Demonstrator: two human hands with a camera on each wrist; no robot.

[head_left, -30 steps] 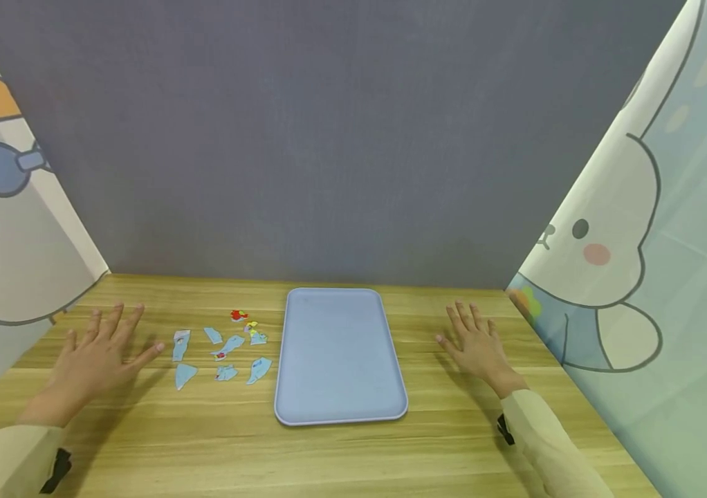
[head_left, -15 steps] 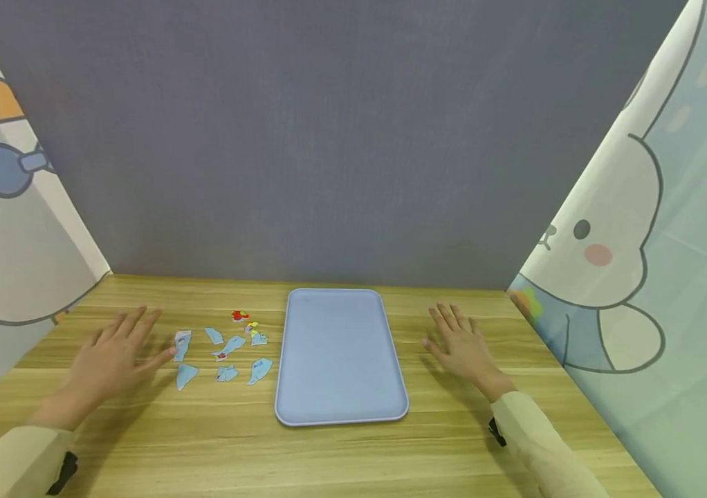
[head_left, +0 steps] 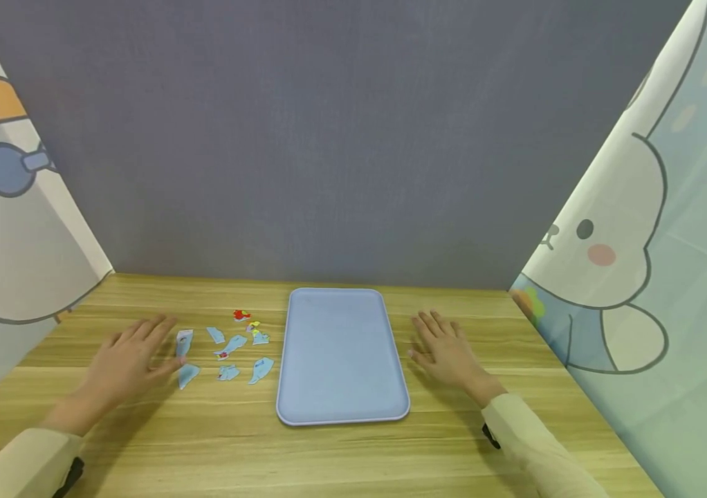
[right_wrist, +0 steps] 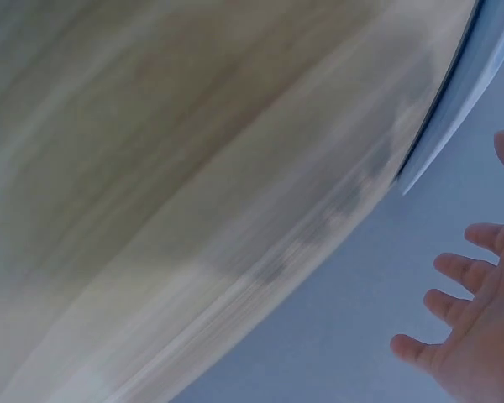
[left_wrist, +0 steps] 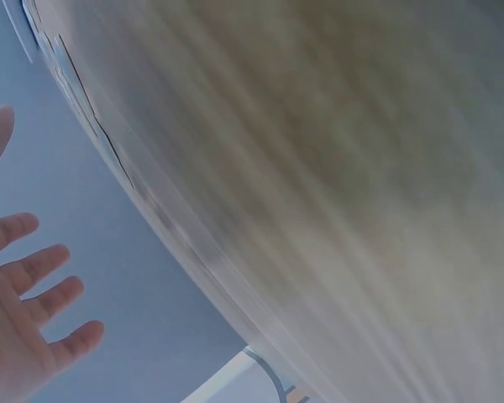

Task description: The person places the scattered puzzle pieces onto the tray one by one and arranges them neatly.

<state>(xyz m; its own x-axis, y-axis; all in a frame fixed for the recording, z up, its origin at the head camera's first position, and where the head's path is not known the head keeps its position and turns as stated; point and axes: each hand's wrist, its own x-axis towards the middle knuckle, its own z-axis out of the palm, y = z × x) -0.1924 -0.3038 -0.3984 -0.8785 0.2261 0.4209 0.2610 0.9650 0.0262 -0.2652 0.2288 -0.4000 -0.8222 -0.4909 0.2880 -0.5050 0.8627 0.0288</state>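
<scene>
Resting on the wood-grain table (head_left: 204, 446), a shallow light-blue rectangular tray (head_left: 342, 356) is showing its smooth floor from rim to rim. Irregular light-blue printed pieces (head_left: 234, 344) are lying outside it at nine o'clock, a red piece (head_left: 241, 315) nearer ten. Farther out at nine, the left hand (head_left: 126, 363) is hovering with fingers spread, its thumb overlapping a white-topped piece (head_left: 184, 339) in the head view. At three o'clock, the right hand (head_left: 450, 358) is hovering near the rim, fingers parted.
</scene>
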